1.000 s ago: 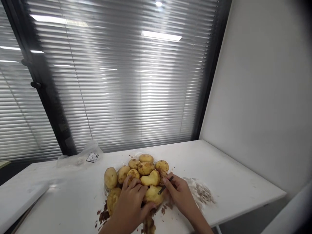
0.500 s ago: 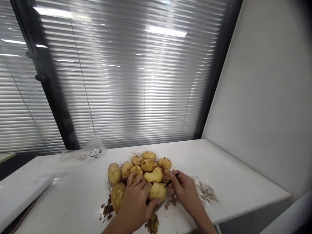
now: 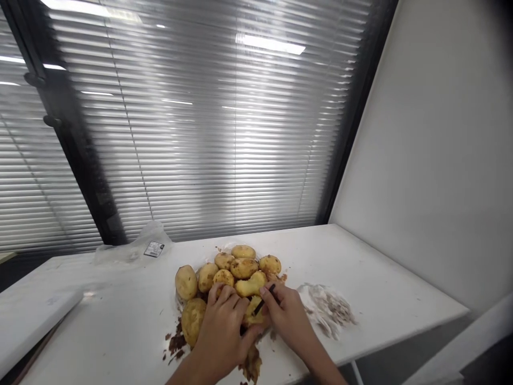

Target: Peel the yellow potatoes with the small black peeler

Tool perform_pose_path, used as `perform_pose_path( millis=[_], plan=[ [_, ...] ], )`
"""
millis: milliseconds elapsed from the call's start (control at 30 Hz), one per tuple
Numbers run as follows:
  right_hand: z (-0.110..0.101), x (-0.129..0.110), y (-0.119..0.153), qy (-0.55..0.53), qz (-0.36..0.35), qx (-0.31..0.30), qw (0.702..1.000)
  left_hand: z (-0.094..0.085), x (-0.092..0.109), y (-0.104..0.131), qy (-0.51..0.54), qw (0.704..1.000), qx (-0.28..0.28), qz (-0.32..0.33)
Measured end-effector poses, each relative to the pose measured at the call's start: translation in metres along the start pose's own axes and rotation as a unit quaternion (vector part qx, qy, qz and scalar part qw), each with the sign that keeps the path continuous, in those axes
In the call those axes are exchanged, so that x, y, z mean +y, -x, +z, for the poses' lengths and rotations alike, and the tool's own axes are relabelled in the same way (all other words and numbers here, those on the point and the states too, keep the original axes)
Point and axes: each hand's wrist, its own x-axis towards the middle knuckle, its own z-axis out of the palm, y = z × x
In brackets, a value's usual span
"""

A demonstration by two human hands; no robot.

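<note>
My left hand (image 3: 224, 323) is wrapped round a peeled yellow potato (image 3: 250, 309), steadying it from the left side. In my right hand (image 3: 287, 315) a thin black tool (image 3: 263, 302) is pinched, its lower end against this potato; its exact kind is too small to make out. Just behind my hands lies a pale, irregularly shaped potato (image 3: 251, 283). Several more potatoes are heaped beyond, among them a brown-spotted potato (image 3: 244, 268). A large potato (image 3: 193, 321) sits left of my left hand. Its far side, like the held potato's underside, is hidden.
Brown peelings (image 3: 176, 342) lie on the white table (image 3: 132, 321) at the left, and more peelings (image 3: 251, 366) below my left hand. A crumpled, stained tissue (image 3: 326, 310) rests at right. Toward the window blinds lies a clear plastic bag (image 3: 136, 248); a white board-like object (image 3: 36, 326) is at far left.
My right hand has moved left with the black tool, from the potato's right side onto its upper face. My left hand keeps its hold. The view has shifted slightly.
</note>
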Motion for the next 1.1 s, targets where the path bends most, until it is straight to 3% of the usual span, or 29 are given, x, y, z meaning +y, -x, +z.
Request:
perform_pose_path(
  millis=[133, 300, 433, 600, 767, 900, 1033, 1100],
  plan=[
    [-0.005, 0.005, -0.003, 0.055, 0.005, 0.072, 0.996, 0.002, -0.001, 0.002, -0.001, 1.000, 0.002, 0.001],
    [-0.006, 0.009, -0.003, 0.003, 0.022, 0.019, 1.000, 0.004, -0.002, 0.003, -0.012, 1.000, 0.009, 0.007],
    [-0.008, 0.014, -0.006, 0.025, 0.029, 0.083, 0.996, 0.005, -0.002, 0.005, -0.018, 1.000, 0.011, 0.000],
    [-0.010, 0.018, -0.009, -0.025, 0.037, 0.032, 0.998, 0.005, -0.001, 0.006, -0.025, 1.000, 0.016, 0.004],
    [-0.013, 0.022, -0.010, 0.013, 0.046, 0.091, 0.995, 0.005, -0.001, 0.005, -0.020, 0.999, 0.027, 0.014],
    [-0.011, 0.025, -0.009, -0.074, 0.071, 0.025, 0.994, 0.006, -0.002, 0.004, -0.023, 0.999, 0.029, 0.017],
    [-0.010, 0.023, -0.012, -0.022, 0.055, 0.078, 0.995, 0.006, -0.001, 0.004, -0.024, 0.999, 0.035, 0.016],
    [-0.008, 0.021, -0.013, -0.037, 0.061, 0.073, 0.995, 0.005, -0.001, 0.003, -0.023, 0.999, 0.031, 0.016]
  ],
)
